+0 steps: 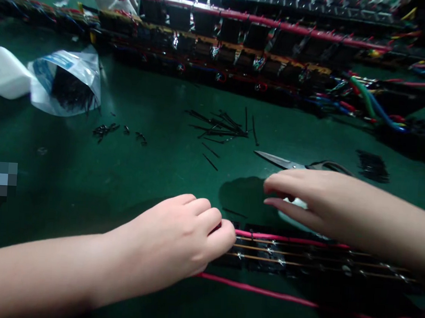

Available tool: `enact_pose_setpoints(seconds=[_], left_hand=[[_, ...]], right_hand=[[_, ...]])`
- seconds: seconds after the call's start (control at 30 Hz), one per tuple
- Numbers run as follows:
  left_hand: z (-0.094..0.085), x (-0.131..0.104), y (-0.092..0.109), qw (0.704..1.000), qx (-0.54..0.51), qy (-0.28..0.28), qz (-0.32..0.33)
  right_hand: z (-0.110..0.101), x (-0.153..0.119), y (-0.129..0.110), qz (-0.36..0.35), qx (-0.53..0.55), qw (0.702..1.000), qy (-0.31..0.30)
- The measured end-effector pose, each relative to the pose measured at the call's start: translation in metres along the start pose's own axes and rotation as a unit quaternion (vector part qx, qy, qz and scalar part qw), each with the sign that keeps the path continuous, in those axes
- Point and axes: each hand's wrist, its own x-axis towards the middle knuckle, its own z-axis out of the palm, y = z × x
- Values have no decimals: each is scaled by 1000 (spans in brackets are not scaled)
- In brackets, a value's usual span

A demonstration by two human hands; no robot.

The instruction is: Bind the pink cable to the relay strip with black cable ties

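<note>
My left hand (189,234) is closed at the left end of a dark wired assembly (264,255), its fingers curled around a red wire (294,239). What lies inside the fist is hidden. A lower stretch of red wire comes out from under the same hand. My right hand (304,193) hovers over the assembly, thumb and fingers apart with a gap between them and nothing visible in it. Just beyond it lie scissors (280,161), blades pointing left, handles partly covered by the hand. A white object (293,216) shows partly beneath my right hand.
Black cable ties (221,126) lie scattered mid-table. A plastic bag (89,82) of black pieces sits left, near a white case (7,72). Small black offcuts (106,129) lie below. More black strips (372,166) are at right. Long wired assemblies (222,49) span the back.
</note>
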Motion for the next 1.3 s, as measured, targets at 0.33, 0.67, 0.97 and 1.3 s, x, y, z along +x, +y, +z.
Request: enact_pose_setpoints(seconds=[0.33,0.67,0.97,1.3], left_hand=[[-7,-7,-7,999,-5,-42,26],[-18,-8,-52,943,-324,-74,8],[29,6,-106,946,-134,197,-219],[31,22,-99,953,-27,176,-243]], right_hand=[[16,36,-29,-56,-1,997,-50],[34,61,-10,-90,-26,991,95],[49,65,7,-180,-24,963,198],[49,68,-1,-130,4,966,225]])
